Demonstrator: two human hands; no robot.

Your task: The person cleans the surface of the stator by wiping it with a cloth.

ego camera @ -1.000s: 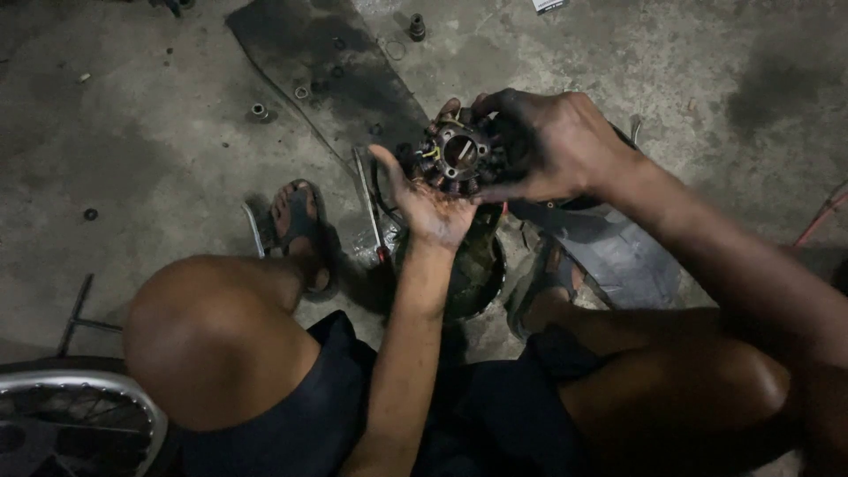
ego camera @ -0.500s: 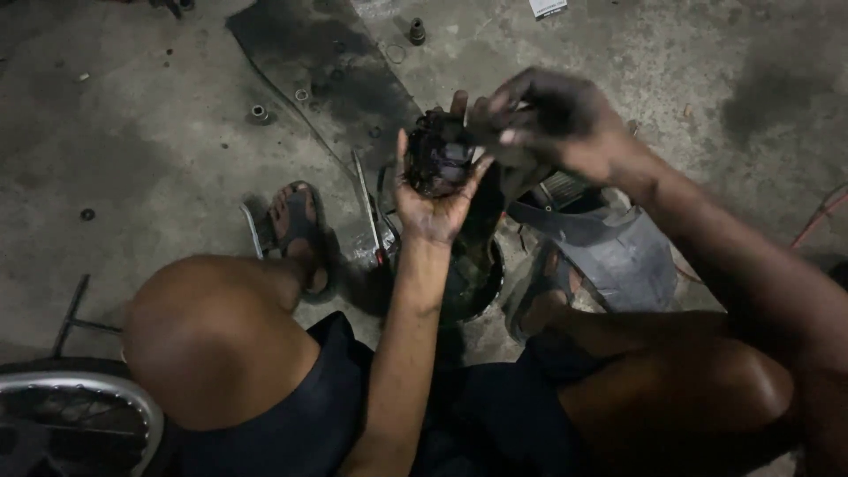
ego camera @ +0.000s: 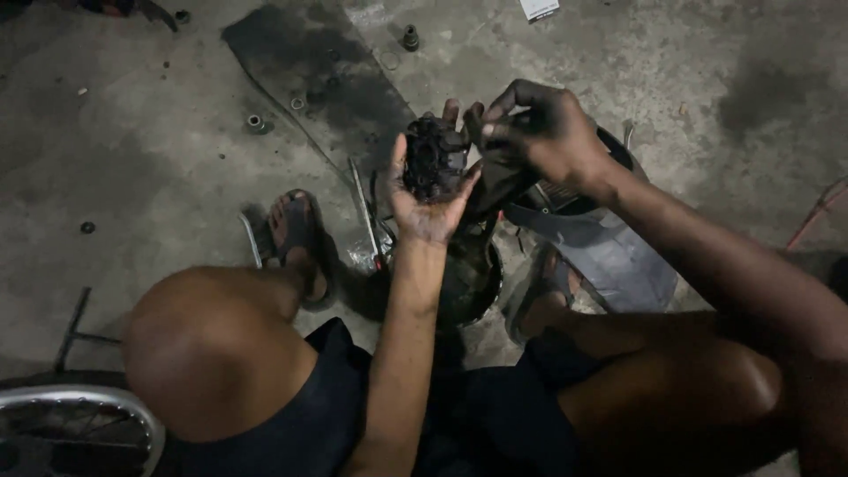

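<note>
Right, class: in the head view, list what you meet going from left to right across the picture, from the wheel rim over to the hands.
Wheel rim → sandalled foot → left hand cupping a dark greasy metal part → right hand → grey plastic cover on the concrete floor.

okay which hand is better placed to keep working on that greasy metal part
Probably the right hand: its fingers pinch at the greasy metal part, while the left hand cradles it from below.

white card or label point(ego camera: 538, 8) | floor, top edge | small, rectangular; partly cropped
</note>
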